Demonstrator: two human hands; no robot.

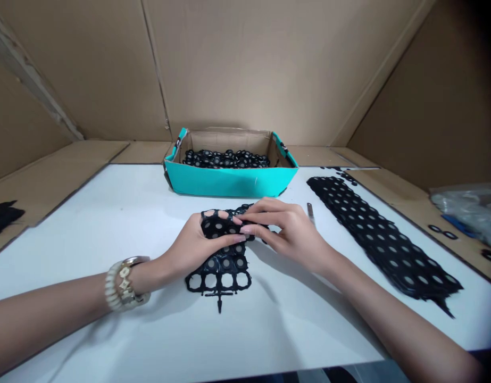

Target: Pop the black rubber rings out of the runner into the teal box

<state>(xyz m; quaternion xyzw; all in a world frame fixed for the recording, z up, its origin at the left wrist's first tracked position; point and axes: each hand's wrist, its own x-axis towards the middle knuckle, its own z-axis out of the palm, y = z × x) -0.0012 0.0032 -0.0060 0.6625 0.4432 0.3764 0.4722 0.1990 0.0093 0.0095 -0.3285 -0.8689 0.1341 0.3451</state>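
Note:
A small black plastic sheet of joined rings (219, 266) lies on the white table (121, 223) in front of me. My left hand (197, 244) grips its upper part, fingers curled through and over the rings. My right hand (285, 229) meets it from the right, fingertips pinched on the sheet's top edge. A short sprue sticks out from the sheet's near end.
A teal cardboard box (229, 181) with several loose black rings stands behind my hands. A long stack of black ring sheets (384, 239) lies to the right, with a small metal tool (310, 211) beside it. Cardboard walls enclose the table; plastic bags (468, 207) sit far right.

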